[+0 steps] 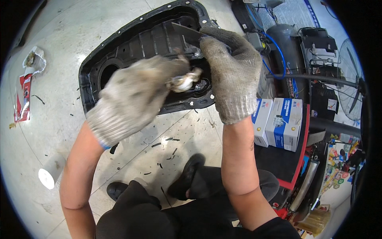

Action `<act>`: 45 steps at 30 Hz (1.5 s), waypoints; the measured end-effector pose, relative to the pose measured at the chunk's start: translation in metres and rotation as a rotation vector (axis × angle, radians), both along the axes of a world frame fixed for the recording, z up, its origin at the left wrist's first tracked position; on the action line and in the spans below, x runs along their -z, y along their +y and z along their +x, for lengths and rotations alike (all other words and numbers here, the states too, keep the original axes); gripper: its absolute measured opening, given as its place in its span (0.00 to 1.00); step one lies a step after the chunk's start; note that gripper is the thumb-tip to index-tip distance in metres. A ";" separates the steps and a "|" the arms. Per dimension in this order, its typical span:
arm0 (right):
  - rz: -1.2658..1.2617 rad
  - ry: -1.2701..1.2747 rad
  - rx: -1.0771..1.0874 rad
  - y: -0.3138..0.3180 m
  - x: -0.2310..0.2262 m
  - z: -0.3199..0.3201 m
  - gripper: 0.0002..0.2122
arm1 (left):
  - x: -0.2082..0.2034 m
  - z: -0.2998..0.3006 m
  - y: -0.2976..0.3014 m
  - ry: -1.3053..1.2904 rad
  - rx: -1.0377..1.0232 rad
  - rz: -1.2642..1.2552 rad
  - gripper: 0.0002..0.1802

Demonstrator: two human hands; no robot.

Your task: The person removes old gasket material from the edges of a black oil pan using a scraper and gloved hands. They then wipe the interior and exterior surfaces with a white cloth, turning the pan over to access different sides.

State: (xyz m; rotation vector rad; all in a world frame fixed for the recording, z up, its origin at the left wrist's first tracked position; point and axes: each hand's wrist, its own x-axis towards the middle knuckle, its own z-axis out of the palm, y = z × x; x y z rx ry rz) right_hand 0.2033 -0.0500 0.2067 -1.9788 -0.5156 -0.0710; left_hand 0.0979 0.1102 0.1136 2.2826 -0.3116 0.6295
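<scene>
A black oil pan (pixel 201 102), with bolt holes along its flange, lies hollow side up in front of me. My left hand (pixel 127 93), in a dirty knitted glove, is over its near side, smeared by motion. The fingers are closed around a crumpled, stained white wad (pixel 184 82), which looks like a paper towel or rag. At the pan's right edge my gloved right hand (pixel 234 71) is closed on a thin, flat dark blade (pixel 188 31) that points left over the pan. Its handle is hidden in the glove, so I cannot tell the kind of tool.
Dark scraps (pixel 156 145) litter the tiled floor near my shoes. Farther left lie a torn red-and-white packet (pixel 22 97) and a white roll (pixel 47 178). To the right are blue-and-white boxes (pixel 284 124) on a red-edged cart, a dark tank (pixel 284 44) and a fan (pixel 350 79).
</scene>
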 end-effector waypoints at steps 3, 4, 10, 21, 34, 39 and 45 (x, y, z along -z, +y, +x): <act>-0.021 -0.002 0.036 -0.003 -0.005 -0.001 0.12 | -0.026 0.025 -0.018 0.106 0.009 0.109 0.23; -0.014 0.009 0.032 -0.002 -0.003 -0.001 0.12 | -0.032 0.028 -0.019 0.169 0.013 0.137 0.23; -0.040 0.032 0.017 -0.001 -0.003 -0.006 0.12 | -0.019 0.020 -0.012 0.244 0.000 0.199 0.21; 0.160 0.258 0.171 -0.073 0.031 0.034 0.15 | 0.022 -0.038 0.010 0.523 -0.107 -0.673 0.27; -0.171 0.614 0.187 -0.192 0.143 0.100 0.18 | 0.008 -0.030 -0.024 0.724 -0.086 -0.834 0.25; -0.280 0.693 0.228 -0.217 0.191 0.099 0.21 | 0.023 -0.017 -0.032 0.656 -0.091 -0.735 0.23; -0.206 0.636 0.192 -0.223 0.213 0.097 0.20 | 0.044 -0.024 -0.041 0.611 -0.110 -0.577 0.23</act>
